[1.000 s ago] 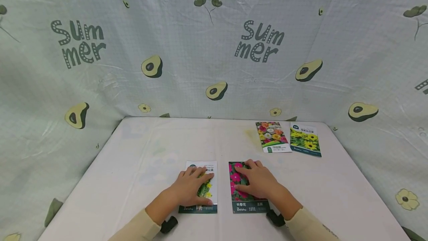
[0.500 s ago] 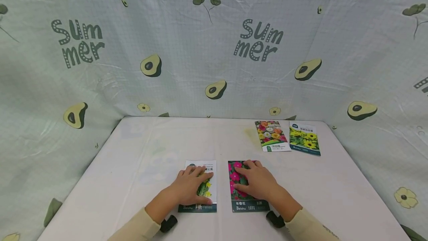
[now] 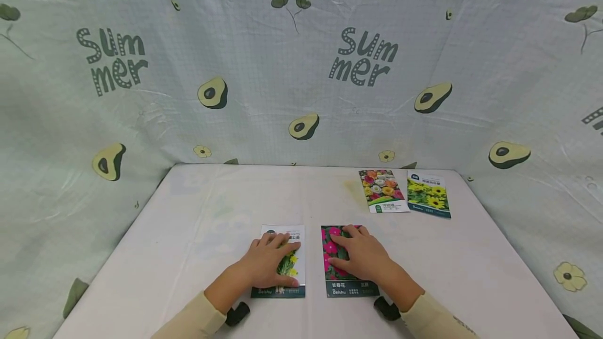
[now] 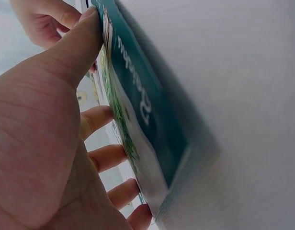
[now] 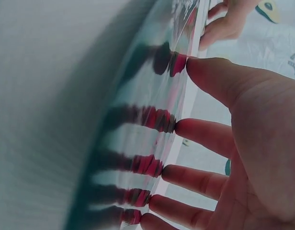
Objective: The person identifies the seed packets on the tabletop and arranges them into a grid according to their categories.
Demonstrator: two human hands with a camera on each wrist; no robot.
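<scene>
In the head view my left hand [image 3: 266, 263] lies spread over a white seed packet [image 3: 298, 234] with yellow flowers and a dark green bottom band. The left wrist view shows the thumb and fingertips touching the face of this packet [image 4: 145, 110]. To its right, my right hand [image 3: 365, 255] rests with spread fingers on a seed packet [image 3: 348, 289] with pink flowers. All its fingertips touch the glossy surface of that packet [image 5: 147, 139] in the right wrist view. Both packets lie flat side by side, a narrow gap between them, partly hidden by the hands.
Toward the back right of the white table [image 3: 226, 198] lie two more seed packets: one with mixed-colour flowers [image 3: 383, 190], and one with yellow flowers [image 3: 428, 195] beside it. Behind and around the table hangs a printed cloth [image 3: 264, 56] with avocados.
</scene>
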